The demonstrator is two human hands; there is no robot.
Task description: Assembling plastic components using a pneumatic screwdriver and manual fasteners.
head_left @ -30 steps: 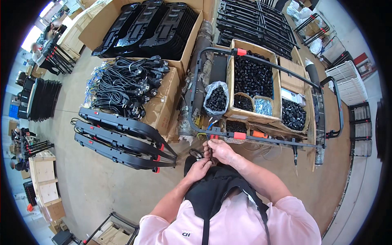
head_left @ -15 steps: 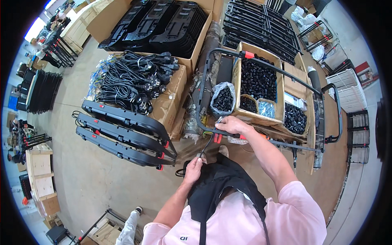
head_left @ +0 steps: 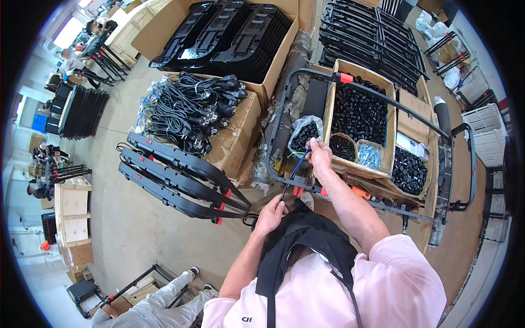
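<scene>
My left hand [head_left: 271,215] pinches a black power cable [head_left: 284,191] in front of my dark apron [head_left: 306,232]. Farther up, my right hand [head_left: 320,156] is closed on the blue wires [head_left: 299,165] at the cable's end; their tips are hidden by the fingers. The wires cross the near left corner of a black tubular frame [head_left: 394,105] with red clips. Beside my right fingertips stands a clear plastic bag [head_left: 305,135] of small black parts.
Cardboard boxes hold black caps [head_left: 358,106] and silver screws [head_left: 369,156]. Bundled plug cables [head_left: 188,112] top a carton at left, with several black panels [head_left: 172,175] leaning before it. Black shells [head_left: 235,41] and stacked frames [head_left: 372,44] lie behind. Another person's legs [head_left: 178,298] show lower left.
My right hand has lifted off the frame's near bar and moved up and right, drawing the blue wires out straight. My left hand has shifted slightly right. The view has shifted too.
</scene>
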